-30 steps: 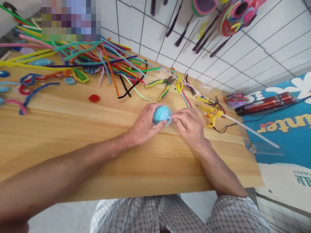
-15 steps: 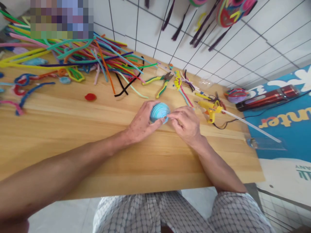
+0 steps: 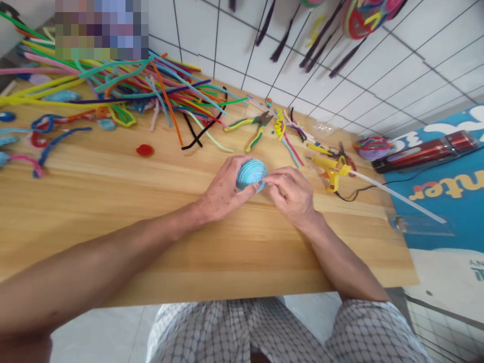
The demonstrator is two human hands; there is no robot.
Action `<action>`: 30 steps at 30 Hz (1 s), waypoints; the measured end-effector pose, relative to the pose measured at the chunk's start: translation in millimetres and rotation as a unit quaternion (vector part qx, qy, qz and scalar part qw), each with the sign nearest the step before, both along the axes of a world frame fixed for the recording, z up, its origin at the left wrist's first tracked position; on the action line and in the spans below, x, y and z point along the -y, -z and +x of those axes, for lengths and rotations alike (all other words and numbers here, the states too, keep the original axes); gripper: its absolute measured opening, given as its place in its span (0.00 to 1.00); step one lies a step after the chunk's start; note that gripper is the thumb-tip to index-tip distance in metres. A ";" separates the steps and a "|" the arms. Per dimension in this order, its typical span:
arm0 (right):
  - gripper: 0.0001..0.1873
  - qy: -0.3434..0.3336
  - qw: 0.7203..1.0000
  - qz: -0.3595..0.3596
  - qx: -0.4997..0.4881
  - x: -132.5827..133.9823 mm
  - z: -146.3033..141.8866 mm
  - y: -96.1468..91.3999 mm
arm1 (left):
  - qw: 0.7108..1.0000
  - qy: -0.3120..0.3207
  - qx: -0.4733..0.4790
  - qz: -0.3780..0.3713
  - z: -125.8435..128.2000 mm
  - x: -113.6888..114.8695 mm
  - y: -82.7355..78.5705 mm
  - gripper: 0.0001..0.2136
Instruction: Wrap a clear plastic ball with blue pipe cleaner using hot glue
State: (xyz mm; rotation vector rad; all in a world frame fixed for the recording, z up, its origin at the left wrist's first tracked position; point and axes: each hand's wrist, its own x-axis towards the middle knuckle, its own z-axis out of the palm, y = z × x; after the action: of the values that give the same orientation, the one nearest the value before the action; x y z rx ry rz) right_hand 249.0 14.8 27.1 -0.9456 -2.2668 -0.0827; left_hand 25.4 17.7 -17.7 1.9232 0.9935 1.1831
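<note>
A round blue coil of wound pipe cleaner sits at the middle of the wooden table. My left hand curls around its left side, thumb under its front edge. My right hand pinches the coil's right edge with thumb and forefinger, the other fingers folded. Both forearms rest low over the table.
A heap of coloured pipe cleaners covers the back left. Green-handled pliers, a yellow glue gun with a long glue stick, a small red disc and a red cylinder lie around. Felt ornaments hang on the tiled wall.
Both hands stay on the blue coil, with small finger shifts at its right edge. The view has drifted slightly.
</note>
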 end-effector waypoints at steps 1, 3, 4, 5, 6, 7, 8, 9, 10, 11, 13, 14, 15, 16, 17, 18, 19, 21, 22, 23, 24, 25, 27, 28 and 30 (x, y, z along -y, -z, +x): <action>0.14 -0.002 1.000 -0.002 -0.005 0.3 -0.1 0.0 | 1.000 0.001 0.000 0.003 -0.1 0.0 -0.1 0.27; 0.14 -0.006 1.000 0.000 -0.013 0.9 -0.5 0.2 | 1.000 0.002 -0.001 0.007 -0.4 0.2 -0.5 0.27; 0.15 -0.006 1.000 0.000 -0.014 1.1 -0.6 0.3 | 1.000 0.003 -0.003 0.006 -0.5 0.4 -0.7 0.27; 0.15 -0.005 1.000 -0.002 -0.014 1.4 -0.5 0.5 | 1.000 0.002 -0.005 0.002 -0.5 0.6 -1.0 0.27; 0.15 -0.004 1.000 -0.006 -0.013 1.6 -0.4 0.8 | 1.000 0.001 -0.006 -0.002 -0.6 0.8 -1.3 0.27; 0.16 -0.003 1.000 -0.011 -0.012 1.8 -0.2 1.1 | 1.000 -0.001 -0.008 -0.008 -0.5 1.1 -1.6 0.27; 0.16 -0.003 1.000 -0.014 -0.013 2.1 0.1 1.4 | 1.000 -0.002 -0.008 -0.013 -0.4 1.3 -1.9 0.26; 0.17 -0.004 1.000 -0.016 -0.015 2.3 0.2 1.8 | 1.000 -0.004 -0.007 -0.017 -0.3 1.5 -2.2 0.26; 0.17 -0.004 1.000 -0.016 -0.015 2.5 0.2 2.1 | 1.000 -0.004 -0.007 -0.022 -0.2 1.7 -2.5 0.26; 0.17 -0.004 1.000 -0.015 -0.015 2.6 0.1 2.4 | 1.000 -0.005 -0.005 -0.025 -0.2 1.8 -2.7 0.25; 0.17 -0.003 1.000 -0.010 -0.013 2.8 -0.8 2.9 | 0.999 -0.004 -0.002 -0.033 -0.2 1.8 -3.2 0.25; 0.16 -0.001 1.000 -0.006 -0.011 2.8 -1.4 3.0 | 0.999 -0.002 -0.001 -0.037 -0.3 1.8 -3.4 0.24; 0.16 0.000 1.000 0.001 -0.008 2.8 -2.1 3.0 | 0.999 -0.001 0.001 -0.041 -0.5 1.7 -3.7 0.24; 0.15 0.001 1.000 0.008 -0.007 2.8 -2.8 3.0 | 0.999 0.001 0.002 -0.045 -0.6 1.6 -4.0 0.24; 0.14 0.001 1.000 0.016 -0.006 2.8 -3.4 3.0 | 0.999 0.002 0.004 -0.048 -0.7 1.4 -4.4 0.24; 0.14 0.000 1.000 0.022 -0.006 2.7 -3.8 2.9 | 0.999 0.004 0.005 -0.051 -0.8 1.3 -4.7 0.24; 0.13 -0.001 1.000 0.026 -0.006 2.7 -4.0 2.8 | 0.999 0.005 0.005 -0.053 -0.9 1.1 -5.1 0.24; 0.13 -0.001 1.000 0.023 -0.004 2.6 -3.8 2.6 | 0.998 0.007 0.007 -0.056 -1.0 0.7 -5.9 0.24; 0.14 -0.001 1.000 0.018 -0.003 2.6 -3.6 2.5 | 0.998 0.007 0.007 -0.057 -1.2 0.5 -6.2 0.24; 0.14 -0.001 1.000 0.013 -0.002 2.6 -3.2 2.4 | 0.998 0.007 0.007 -0.058 -1.5 0.5 -6.6 0.24; 0.15 -0.001 1.000 0.008 -0.003 2.6 -3.0 2.3 | 0.998 0.009 0.007 -0.060 -2.0 0.4 -6.9 0.24; 0.15 -0.003 1.000 0.006 -0.005 2.6 -2.8 2.2 | 0.998 0.013 0.006 -0.063 -2.7 0.4 -7.2 0.24; 0.16 -0.009 1.000 0.009 -0.010 2.6 -2.7 2.1 | 0.997 0.026 0.008 -0.067 -4.4 0.6 -7.7 0.25; 0.16 -0.011 1.000 0.013 -0.012 2.7 -2.8 2.1 | 0.997 0.033 0.010 -0.067 -5.2 0.7 -7.9 0.25; 0.16 -0.015 1.000 0.014 -0.016 2.9 -2.9 2.3 | 0.997 0.040 0.011 -0.066 -6.5 0.7 -8.0 0.25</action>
State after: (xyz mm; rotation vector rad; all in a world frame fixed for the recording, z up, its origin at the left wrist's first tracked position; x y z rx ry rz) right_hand 246.0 11.9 24.8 -0.8920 -2.2434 -0.0851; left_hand 18.9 17.0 -9.7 1.8258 0.9494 1.0648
